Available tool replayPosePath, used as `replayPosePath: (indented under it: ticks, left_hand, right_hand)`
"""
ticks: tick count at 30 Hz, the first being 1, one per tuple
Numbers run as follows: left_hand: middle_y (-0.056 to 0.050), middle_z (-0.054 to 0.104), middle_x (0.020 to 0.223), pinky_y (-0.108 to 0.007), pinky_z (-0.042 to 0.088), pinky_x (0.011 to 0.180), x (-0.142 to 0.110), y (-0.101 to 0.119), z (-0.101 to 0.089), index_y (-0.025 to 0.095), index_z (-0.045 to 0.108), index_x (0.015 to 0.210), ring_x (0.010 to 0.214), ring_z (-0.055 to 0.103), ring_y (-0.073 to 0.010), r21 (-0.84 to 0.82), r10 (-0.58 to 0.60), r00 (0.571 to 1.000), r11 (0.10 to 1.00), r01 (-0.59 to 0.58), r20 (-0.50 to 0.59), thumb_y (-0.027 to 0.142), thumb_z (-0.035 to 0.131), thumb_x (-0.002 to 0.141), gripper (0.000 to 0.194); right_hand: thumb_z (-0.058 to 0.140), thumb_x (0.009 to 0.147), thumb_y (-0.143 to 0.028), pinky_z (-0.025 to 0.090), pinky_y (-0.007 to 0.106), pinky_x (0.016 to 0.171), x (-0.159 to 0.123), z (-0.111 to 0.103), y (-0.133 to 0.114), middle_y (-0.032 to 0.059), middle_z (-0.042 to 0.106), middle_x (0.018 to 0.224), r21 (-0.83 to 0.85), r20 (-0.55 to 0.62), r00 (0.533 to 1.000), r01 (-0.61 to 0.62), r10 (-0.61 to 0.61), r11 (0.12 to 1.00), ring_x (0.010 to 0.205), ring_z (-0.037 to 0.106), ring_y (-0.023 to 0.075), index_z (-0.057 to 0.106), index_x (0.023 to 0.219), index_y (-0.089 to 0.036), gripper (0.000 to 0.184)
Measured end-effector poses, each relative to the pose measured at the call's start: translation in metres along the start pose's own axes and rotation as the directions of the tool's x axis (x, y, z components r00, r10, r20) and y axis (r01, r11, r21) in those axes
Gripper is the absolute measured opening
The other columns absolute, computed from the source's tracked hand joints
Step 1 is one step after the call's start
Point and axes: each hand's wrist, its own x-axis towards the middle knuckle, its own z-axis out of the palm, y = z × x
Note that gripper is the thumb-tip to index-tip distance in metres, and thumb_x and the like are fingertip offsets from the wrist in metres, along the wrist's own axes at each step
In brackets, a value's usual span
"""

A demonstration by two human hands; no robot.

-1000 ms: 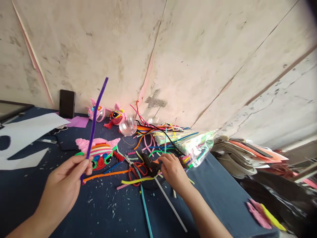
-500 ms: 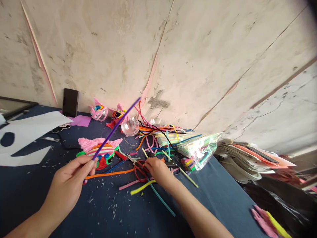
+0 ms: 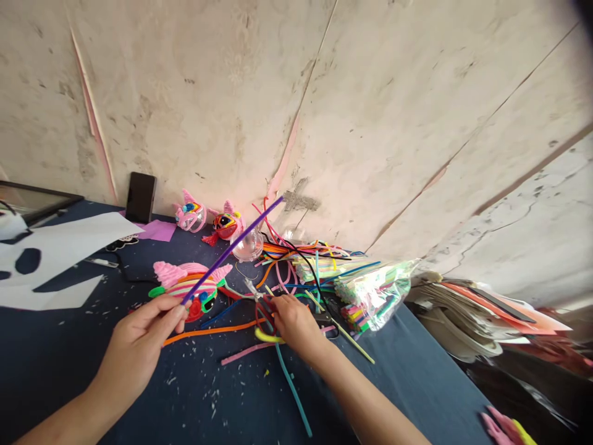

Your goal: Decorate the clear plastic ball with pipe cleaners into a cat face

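Observation:
Between the thumb and fingers of my left hand [image 3: 151,330] is a purple pipe cleaner [image 3: 234,247], slanting up to the right. Behind that hand lies a pink-eared animal head [image 3: 189,278] made of striped pipe cleaners, with green, red and blue parts. My right hand [image 3: 291,318] is closed around the red handles of the scissors [image 3: 260,304], whose blades point up and to the left. Under and around the scissors are loose pipe cleaners: an orange one [image 3: 217,329], a teal one [image 3: 293,389] and a yellow one [image 3: 267,337]. My fingers partly hide the scissor handles.
Two smaller pink animal heads [image 3: 191,213] and a clear plastic ball [image 3: 249,245] stand by the wall. A phone [image 3: 141,196] leans there too. White cut paper [image 3: 69,238] lies at left. Bundled pipe cleaners in a plastic bag [image 3: 377,293] lie at right, near stacked papers [image 3: 486,306].
My right hand has taken hold of the scissors and turned them slightly. The yellow and teal pipe cleaners have shifted. My left hand still holds the purple pipe cleaner, now tilted lower. The view has moved slightly.

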Motion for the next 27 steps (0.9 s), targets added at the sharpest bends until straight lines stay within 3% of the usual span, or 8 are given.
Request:
replayPosePath:
  ticks: [4, 6, 10, 13, 18, 20, 25, 27]
  left_hand:
    - [-0.001, 0.062, 0.067, -0.025, 0.045, 0.067, -0.002, -0.009, -0.004, 0.020, 0.069, 0.074, 0.071, 0.056, -0.0175, 0.029, -0.053, 0.987, 0.998, 0.049, 0.153, 0.041, 0.067, 0.074, 0.020]
    - [-0.001, 0.062, 0.069, -0.026, 0.044, 0.070, -0.003, -0.014, -0.004, 0.021, 0.068, 0.073, 0.076, 0.056, -0.0188, 0.033, -0.074, 0.969, 0.997, 0.068, 0.234, 0.039, 0.065, 0.077, 0.019]
    - [-0.002, 0.061, 0.066, -0.027, 0.043, 0.071, -0.004, -0.015, 0.003, 0.020, 0.070, 0.077, 0.076, 0.055, -0.0189, -0.023, -0.105, 0.951, 0.993, 0.116, 0.290, 0.037, 0.067, 0.075, 0.017]
    - [-0.001, 0.061, 0.065, -0.026, 0.042, 0.064, -0.007, -0.004, 0.015, 0.018, 0.070, 0.073, 0.061, 0.051, -0.0129, -0.191, -0.198, 0.951, 0.950, 0.246, 0.240, 0.039, 0.072, 0.070, 0.022]
    - [0.004, 0.054, 0.056, -0.021, 0.029, 0.044, -0.004, 0.017, 0.037, 0.014, 0.066, 0.066, 0.041, 0.034, -0.0028, -0.435, -0.398, 0.873, 0.758, 0.487, 0.282, 0.034, 0.081, 0.058, 0.026]
    - [0.004, 0.052, 0.053, -0.019, 0.026, 0.043, 0.001, 0.021, 0.041, 0.013, 0.066, 0.066, 0.040, 0.032, -0.0017, -0.480, -0.416, 0.857, 0.710, 0.515, 0.303, 0.030, 0.080, 0.058, 0.024]
    - [0.004, 0.052, 0.054, -0.019, 0.024, 0.044, 0.007, 0.020, 0.044, 0.012, 0.065, 0.067, 0.040, 0.033, -0.0013, -0.554, -0.421, 0.841, 0.633, 0.540, 0.339, 0.026, 0.078, 0.061, 0.020]
    - [0.005, 0.051, 0.052, -0.019, 0.023, 0.044, 0.004, 0.016, 0.043, 0.011, 0.066, 0.071, 0.040, 0.031, -0.0009, -0.540, -0.438, 0.825, 0.625, 0.564, 0.356, 0.027, 0.078, 0.060, 0.023]
  right_hand:
    - [0.043, 0.082, -0.010, 0.046, 0.032, 0.075, 0.006, -0.004, 0.003, 0.0102, 0.064, 0.085, 0.101, -0.195, 0.977, -0.061, 0.080, 0.993, 0.081, 0.059, 0.0216, 0.058, 0.091, -0.015, 0.018]
    - [0.043, 0.084, -0.018, 0.048, 0.028, 0.065, 0.011, -0.008, -0.002, 0.0072, 0.064, 0.081, 0.317, -0.249, 0.953, -0.086, 0.171, 0.945, 0.072, 0.060, 0.0186, 0.056, 0.090, -0.016, 0.014]
    - [0.055, 0.080, -0.032, 0.043, 0.023, 0.054, 0.021, -0.022, -0.014, -0.0007, 0.060, 0.069, 0.876, -0.188, 0.901, -0.027, 0.392, 0.482, 0.059, 0.054, 0.0132, 0.056, 0.080, -0.019, 0.014]
    - [0.062, 0.075, -0.036, 0.035, 0.020, 0.047, 0.022, -0.029, -0.015, -0.0023, 0.059, 0.065, 0.975, -0.090, 0.897, -0.010, 0.432, 0.223, 0.051, 0.046, 0.0090, 0.061, 0.076, -0.017, 0.019]
    - [0.068, 0.068, -0.039, 0.020, 0.018, 0.038, 0.018, -0.021, -0.012, -0.0027, 0.056, 0.059, 0.997, 0.078, 0.884, -0.072, 0.462, -0.031, 0.042, 0.032, 0.0055, 0.060, 0.070, -0.017, 0.024]
    - [0.070, 0.064, -0.040, 0.017, 0.018, 0.036, 0.018, -0.019, -0.015, -0.0027, 0.056, 0.058, 0.987, 0.160, 0.880, -0.143, 0.447, -0.072, 0.041, 0.031, 0.0055, 0.057, 0.067, -0.017, 0.026]
    - [0.071, 0.065, -0.036, 0.019, 0.018, 0.040, 0.013, -0.019, -0.026, -0.0045, 0.053, 0.055, 0.976, 0.168, 0.928, -0.204, 0.333, 0.076, 0.041, 0.027, 0.0041, 0.060, 0.069, -0.016, 0.024]
    - [0.071, 0.066, -0.039, 0.017, 0.017, 0.039, 0.008, -0.014, -0.027, -0.0042, 0.053, 0.055, 0.967, 0.213, 0.920, -0.247, 0.328, 0.066, 0.039, 0.026, 0.0038, 0.059, 0.069, -0.016, 0.026]
